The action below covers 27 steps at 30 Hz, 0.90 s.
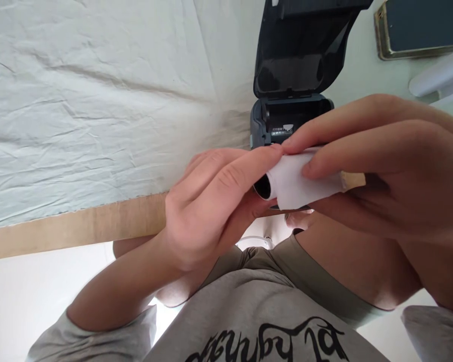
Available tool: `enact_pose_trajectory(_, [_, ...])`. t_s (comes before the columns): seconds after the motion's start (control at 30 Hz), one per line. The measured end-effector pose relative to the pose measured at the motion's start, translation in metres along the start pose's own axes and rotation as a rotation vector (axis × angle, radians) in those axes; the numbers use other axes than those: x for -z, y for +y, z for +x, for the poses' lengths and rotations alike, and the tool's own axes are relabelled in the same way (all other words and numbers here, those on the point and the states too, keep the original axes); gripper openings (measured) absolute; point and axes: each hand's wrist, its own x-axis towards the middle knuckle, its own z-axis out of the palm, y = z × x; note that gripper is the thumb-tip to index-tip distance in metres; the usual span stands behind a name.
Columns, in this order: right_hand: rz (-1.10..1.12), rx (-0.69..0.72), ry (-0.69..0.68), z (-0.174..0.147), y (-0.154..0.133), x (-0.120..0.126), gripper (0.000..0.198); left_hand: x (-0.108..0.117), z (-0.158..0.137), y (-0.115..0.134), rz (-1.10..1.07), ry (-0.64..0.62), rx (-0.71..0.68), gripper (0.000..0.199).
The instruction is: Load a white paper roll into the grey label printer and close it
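Note:
Both my hands hold a small roll of white paper [300, 183] in front of a dark label printer [294, 108]. My left hand [211, 201] pinches the roll's left end, where the dark hollow core shows. My right hand [370, 161] grips it from the right, fingers over the top and along the side. A paper flap hangs loose at the front, and a small yellowish piece [353, 180] shows at the right end. The printer's lid [298, 55] stands raised, with its inner bay partly visible behind the roll.
A phone-like device in a clear case [426, 27] lies at the top right, with a white cylindrical object [441, 73] below it. Wrinkled pale cloth [98, 100] covers the table at left, up to its wooden edge [79, 223]. My legs are underneath.

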Motion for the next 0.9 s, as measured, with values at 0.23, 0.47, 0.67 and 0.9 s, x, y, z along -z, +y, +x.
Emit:
enact_pose_trajectory(0.23, [-0.03, 0.028, 0.191, 0.002, 0.019, 0.008, 0.017, -0.005, -0.003, -0.014, 0.044, -0.076, 0.041, 0.064])
enact_pose_trajectory(0.47, [-0.208, -0.002, 0.141, 0.01, 0.032, 0.01, 0.01, -0.006, 0.001, -0.015, 0.078, -0.291, 0.153, 0.074])
enact_pose_trajectory(0.67, [-0.261, -0.122, 0.121, 0.008, 0.033, 0.009, 0.011, -0.005, 0.002, -0.014, 0.057, -0.287, 0.162, 0.075])
enact_pose_trajectory(0.9, [-0.193, 0.053, 0.066, 0.001, 0.023, 0.019, 0.007, 0.0, 0.002, -0.013, 0.042, -0.294, 0.197, 0.07])
